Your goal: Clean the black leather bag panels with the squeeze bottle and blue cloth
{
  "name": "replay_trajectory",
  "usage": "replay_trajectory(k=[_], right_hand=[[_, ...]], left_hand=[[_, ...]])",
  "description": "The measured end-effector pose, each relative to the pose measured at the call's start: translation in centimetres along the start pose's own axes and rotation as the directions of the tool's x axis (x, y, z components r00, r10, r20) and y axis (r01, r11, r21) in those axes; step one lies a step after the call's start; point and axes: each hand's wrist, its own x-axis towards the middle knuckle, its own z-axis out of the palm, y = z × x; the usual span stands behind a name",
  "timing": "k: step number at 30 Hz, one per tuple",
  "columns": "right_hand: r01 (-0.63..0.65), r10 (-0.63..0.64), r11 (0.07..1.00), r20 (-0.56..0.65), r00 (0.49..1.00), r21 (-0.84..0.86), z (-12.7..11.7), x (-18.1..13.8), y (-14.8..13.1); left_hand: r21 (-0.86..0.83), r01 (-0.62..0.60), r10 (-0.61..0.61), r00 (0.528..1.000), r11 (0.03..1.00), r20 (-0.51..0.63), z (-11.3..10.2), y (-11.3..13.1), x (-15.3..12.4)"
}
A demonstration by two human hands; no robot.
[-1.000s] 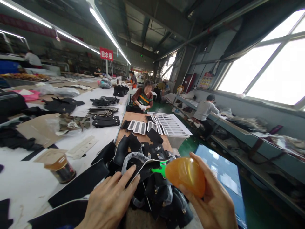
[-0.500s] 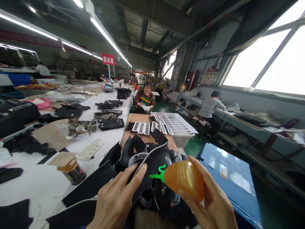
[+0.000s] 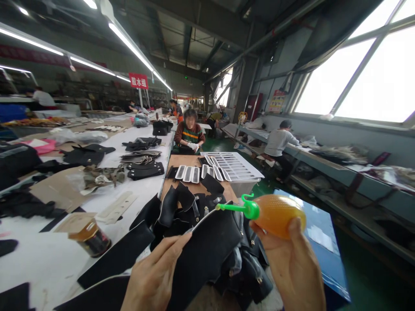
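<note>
My left hand (image 3: 155, 272) pinches the edge of a black leather-like panel (image 3: 207, 255), whose pale rim runs up and to the right. In my right hand (image 3: 292, 259) is a squeeze bottle of amber glue (image 3: 280, 214), lying on its side with fingers wrapped around it. Its green nozzle (image 3: 236, 208) points left, and the tip is at the panel's pale upper edge; whether it touches I cannot tell. Beneath and behind the panel lies a heap of black pieces (image 3: 249, 268) with small metal fittings and clear plastic wrap.
A jar of dark liquid with a cardboard piece on top (image 3: 94, 237) stands on the white table (image 3: 48, 263) at left. White-framed strips (image 3: 188, 174) lie on a brown board ahead. A gloved co-worker (image 3: 189, 134) sits beyond. A blue box (image 3: 324, 233) is at right.
My right hand has moved the bottle up and right and levelled it, bringing the nozzle to the panel's edge. The panel has turned to show more of its black face.
</note>
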Motion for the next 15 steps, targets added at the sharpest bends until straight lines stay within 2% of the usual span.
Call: replay_trajectory(k=[4, 7, 9, 12, 15], right_hand=[[-0.054, 0.054, 0.998, -0.027, 0.998, 0.014, -1.4, 1.4, 1.8], [-0.199, 0.199, 0.979, 0.0, 0.98, -0.04, -3.6, 1.6, 3.2], [-0.304, 0.303, 0.951, -0.01, 0.953, -0.051, -5.2, 1.3, 4.3], [-0.423, 0.421, 0.905, -0.045, 0.906, -0.039, -7.4, 0.2, 6.3], [-0.48, 0.48, 0.877, -0.002, 0.877, -0.016, -9.0, -1.0, 8.4]], left_hand=[[-0.137, 0.127, -0.115, 0.989, 0.982, 0.099, 0.2, 0.5, -2.0], [-0.19, 0.209, -0.183, 0.972, 0.959, 0.147, 1.2, 0.5, -4.8], [-0.208, 0.317, -0.277, 0.94, 0.925, 0.202, 2.2, 0.4, -7.1], [-0.202, 0.502, -0.419, 0.84, 0.841, 0.344, 4.0, 0.3, -10.5], [-0.098, 0.66, -0.532, 0.676, 0.745, 0.51, 5.3, 0.3, -12.8]])
